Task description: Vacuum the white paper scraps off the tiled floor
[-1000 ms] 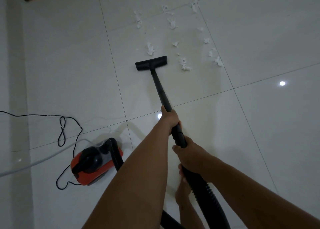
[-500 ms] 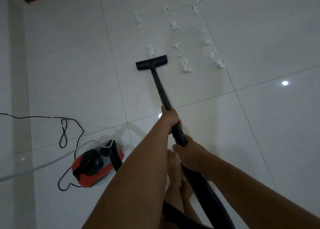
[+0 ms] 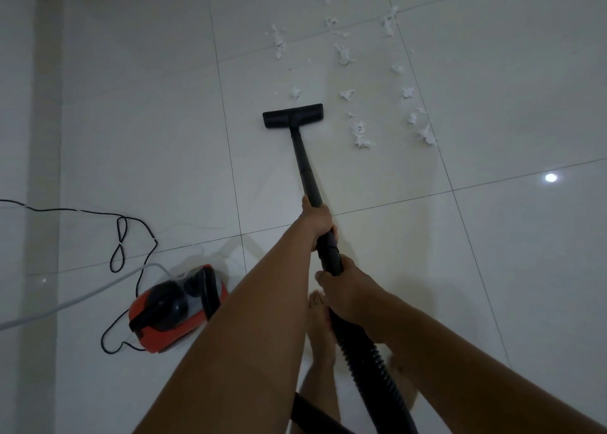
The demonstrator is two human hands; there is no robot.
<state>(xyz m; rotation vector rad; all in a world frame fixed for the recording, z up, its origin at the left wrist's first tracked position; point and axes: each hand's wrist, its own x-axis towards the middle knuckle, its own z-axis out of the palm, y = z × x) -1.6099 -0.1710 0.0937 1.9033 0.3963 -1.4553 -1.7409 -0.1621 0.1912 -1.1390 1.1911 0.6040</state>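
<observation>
The black floor nozzle (image 3: 292,115) lies flat on the white tiled floor (image 3: 492,253), at the end of a black wand (image 3: 307,174). My left hand (image 3: 317,220) grips the wand higher up. My right hand (image 3: 345,294) grips it lower, where the ribbed hose (image 3: 371,368) begins. White paper scraps (image 3: 359,134) lie scattered ahead and to the right of the nozzle; one scrap (image 3: 295,92) sits just beyond its far edge.
The red and black vacuum body (image 3: 174,309) stands on the floor at my left, with a black power cord (image 3: 121,246) looping beside it and a white cable (image 3: 65,305). A bare foot (image 3: 320,331) shows between my arms. A wall (image 3: 29,138) runs along the left.
The nozzle has drawn back slightly from the scraps as the view shifted. A foot has stepped forward between my arms. Both hands keep their hold on the wand.
</observation>
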